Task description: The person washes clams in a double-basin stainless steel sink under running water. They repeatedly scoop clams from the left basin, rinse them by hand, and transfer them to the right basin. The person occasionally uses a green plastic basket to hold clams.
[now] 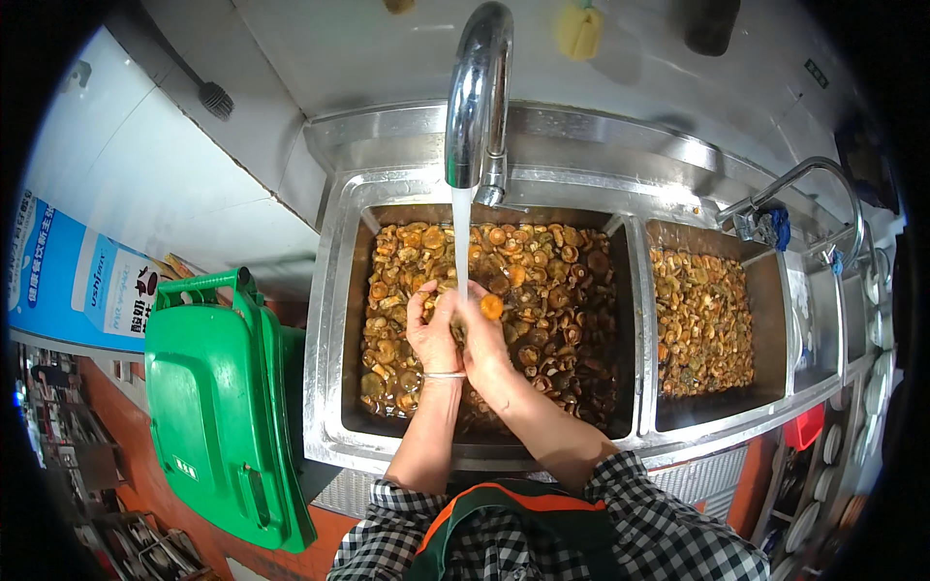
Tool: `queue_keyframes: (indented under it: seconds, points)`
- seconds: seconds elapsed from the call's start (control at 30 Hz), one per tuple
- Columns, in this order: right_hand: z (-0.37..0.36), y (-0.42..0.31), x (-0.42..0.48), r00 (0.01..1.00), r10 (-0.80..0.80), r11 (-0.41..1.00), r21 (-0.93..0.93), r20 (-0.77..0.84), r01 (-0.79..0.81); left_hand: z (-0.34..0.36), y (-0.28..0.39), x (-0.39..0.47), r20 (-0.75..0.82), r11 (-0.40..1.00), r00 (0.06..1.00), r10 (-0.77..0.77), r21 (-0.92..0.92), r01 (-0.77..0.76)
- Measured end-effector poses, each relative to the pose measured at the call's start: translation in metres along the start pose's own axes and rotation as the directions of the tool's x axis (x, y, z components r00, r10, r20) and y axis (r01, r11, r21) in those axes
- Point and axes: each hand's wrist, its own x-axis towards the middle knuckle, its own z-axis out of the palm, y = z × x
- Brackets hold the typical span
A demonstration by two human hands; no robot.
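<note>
Water runs from a chrome faucet in a white stream onto my hands. My left hand and my right hand are cupped together under it, holding mushrooms between them. One orange mushroom cap shows at the right hand's fingers; the others are partly hidden by fingers and splashing water. Below my hands, the left basin of a stainless steel sink is full of brown and orange mushrooms in water. A pale band circles my left wrist.
A second basin to the right also holds mushrooms, with another chrome faucet behind it carrying blue cloth. A green lidded bin stands left of the sink. Plates sit on shelving at lower right. A brush hangs upper left.
</note>
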Motion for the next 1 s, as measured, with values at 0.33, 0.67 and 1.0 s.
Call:
queue_keyframes:
  seconds: [0.33, 0.67, 1.0]
  points:
    - [-0.007, 0.006, 0.027, 0.984, 0.108, 0.959, 0.246, 0.142, -0.141, 0.008, 0.029, -0.005, 0.129, 0.94, 0.982, -0.14, -0.296, 0.173]
    - [-0.024, 0.03, 0.019, 0.892, 0.422, 0.838, 0.308, 0.161, -0.451, -0.016, 0.03, -0.007, 0.484, -0.033, 0.862, 0.148, 0.874, -0.485]
    - [-0.112, -0.05, -0.013, 0.84, 0.377, 0.761, 0.386, 0.39, -0.521, -0.04, 0.064, -0.005, 0.465, 0.84, 0.73, -0.501, 0.464, 0.281]
